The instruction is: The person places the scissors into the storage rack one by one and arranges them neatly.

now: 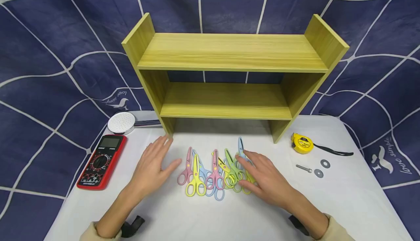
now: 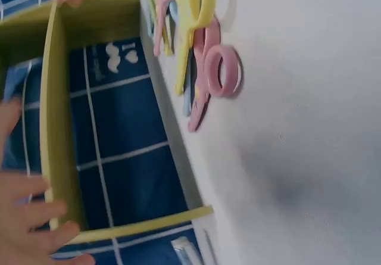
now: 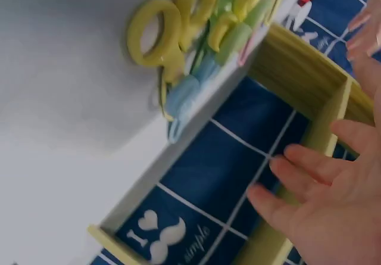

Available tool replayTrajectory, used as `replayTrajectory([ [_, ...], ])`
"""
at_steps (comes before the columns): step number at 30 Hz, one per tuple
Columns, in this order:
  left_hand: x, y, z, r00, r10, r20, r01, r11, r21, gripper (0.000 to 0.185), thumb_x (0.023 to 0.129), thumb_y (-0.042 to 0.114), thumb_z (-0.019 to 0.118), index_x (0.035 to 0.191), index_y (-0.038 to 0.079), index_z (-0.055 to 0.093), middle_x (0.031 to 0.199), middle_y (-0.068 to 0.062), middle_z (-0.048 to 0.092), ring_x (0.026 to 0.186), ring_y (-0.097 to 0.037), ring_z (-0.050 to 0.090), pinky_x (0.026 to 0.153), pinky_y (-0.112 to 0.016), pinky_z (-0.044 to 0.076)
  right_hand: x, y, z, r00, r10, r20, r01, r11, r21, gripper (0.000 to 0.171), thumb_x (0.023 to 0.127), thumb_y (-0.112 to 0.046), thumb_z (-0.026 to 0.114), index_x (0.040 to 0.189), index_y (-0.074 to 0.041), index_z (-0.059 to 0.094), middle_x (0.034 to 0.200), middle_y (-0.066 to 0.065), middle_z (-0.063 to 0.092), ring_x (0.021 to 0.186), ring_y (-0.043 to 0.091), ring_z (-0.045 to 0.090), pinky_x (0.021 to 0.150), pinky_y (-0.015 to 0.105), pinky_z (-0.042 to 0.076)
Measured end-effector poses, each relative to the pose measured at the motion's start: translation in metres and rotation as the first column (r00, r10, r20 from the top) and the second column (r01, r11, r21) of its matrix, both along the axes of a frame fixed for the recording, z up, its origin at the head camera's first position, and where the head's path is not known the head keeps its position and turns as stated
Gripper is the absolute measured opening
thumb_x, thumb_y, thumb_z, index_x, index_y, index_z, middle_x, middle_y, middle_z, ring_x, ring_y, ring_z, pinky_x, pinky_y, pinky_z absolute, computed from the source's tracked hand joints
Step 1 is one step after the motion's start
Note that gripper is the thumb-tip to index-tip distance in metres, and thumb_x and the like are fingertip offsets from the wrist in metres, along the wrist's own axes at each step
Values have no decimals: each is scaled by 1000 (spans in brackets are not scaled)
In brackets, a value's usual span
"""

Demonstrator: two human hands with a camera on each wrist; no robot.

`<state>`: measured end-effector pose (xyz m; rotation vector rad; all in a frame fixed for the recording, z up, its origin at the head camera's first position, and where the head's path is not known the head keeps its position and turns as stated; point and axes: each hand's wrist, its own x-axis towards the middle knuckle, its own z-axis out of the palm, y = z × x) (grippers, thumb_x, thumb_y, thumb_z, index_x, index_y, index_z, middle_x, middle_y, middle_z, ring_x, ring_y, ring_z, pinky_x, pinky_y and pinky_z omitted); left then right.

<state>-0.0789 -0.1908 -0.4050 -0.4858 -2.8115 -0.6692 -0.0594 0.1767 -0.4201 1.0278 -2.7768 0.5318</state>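
A row of overlapping craft scissors in pink, yellow, blue and green lies on the white table. At its left end are pink scissors [image 1: 188, 170] and yellow scissors [image 1: 196, 175]; green scissors [image 1: 233, 165] lie towards the right. My left hand [image 1: 151, 170] is left of the row, fingers spread and holding nothing. Over the row's right end, my right hand [image 1: 267, 179] has its fingers extended and hides part of the blue scissors [image 1: 241, 146] and some yellow handles. In the right wrist view, yellow handles [image 3: 172, 30] show apart from that hand's fingers.
Behind the scissors stands a two-tier wooden shelf [image 1: 226, 53]. On the left lie a red multimeter [image 1: 101, 162] and a shower head [image 1: 121, 122]. To the right are a yellow tape measure [image 1: 302, 143], a bolt [image 1: 304, 168] and two washers [image 1: 318, 173].
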Motion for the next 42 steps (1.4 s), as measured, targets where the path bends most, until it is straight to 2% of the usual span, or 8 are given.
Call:
replayTrajectory([
  [3,-16,-5,4,991,134,12,-132,949,285,59,96,30,66,142,-3,48,145,-22,47,135,-39,40,110,-58,32,-3,-4,-7,999,20,49,-19,1000,-21,64,88,-39,75,143,-16,51,131,8,54,115,22,52,96,44,47],
  [7,-40,-11,11,977,177,118,-212,783,585,59,99,23,60,147,-4,39,146,-22,45,135,-36,41,112,-51,35,-6,-11,-17,986,29,161,-36,998,42,62,86,-33,78,141,-15,55,113,2,54,93,14,49,77,32,49],
  [10,-57,-11,17,979,127,161,-204,691,693,65,100,22,59,151,-3,29,150,-21,40,136,-34,40,113,-47,34,-8,-15,-21,970,33,240,-59,993,101,59,87,-28,77,141,-15,56,109,1,52,88,12,45,71,27,46],
  [15,-81,-3,22,990,81,112,-138,609,781,61,99,18,60,152,1,33,147,-19,45,133,-29,45,111,-41,38,-11,-21,-22,958,47,284,-86,988,127,54,87,-17,75,138,-16,59,97,-2,46,81,12,39,63,23,40],
  [25,-91,9,32,977,190,93,-189,586,788,40,101,8,54,138,-7,51,128,-27,59,116,-31,59,95,-24,51,-14,-18,-22,948,63,313,-119,980,161,48,81,-13,80,126,-20,65,88,-6,46,73,9,40,56,20,39],
  [30,-92,8,31,988,150,45,-125,578,807,36,99,1,56,132,-15,53,122,-32,60,104,-11,62,87,-16,52,-11,-16,-15,967,107,233,-136,984,116,49,84,-20,79,130,-20,63,92,-7,47,75,8,40,59,19,40],
  [36,-96,2,28,992,120,29,-89,534,840,37,97,-2,58,131,-15,53,119,-35,60,93,1,63,84,-14,52,-13,-31,34,981,194,-25,-195,979,-60,54,85,-20,79,135,-18,59,94,-5,48,77,8,42,63,20,42],
  [42,-97,-1,25,993,105,55,-104,539,836,37,97,-1,59,131,-15,54,119,-34,60,91,3,64,82,-14,53,-28,-53,109,928,256,-270,-310,933,-181,49,91,-16,71,137,-15,56,100,4,54,79,16,47,64,27,44],
])
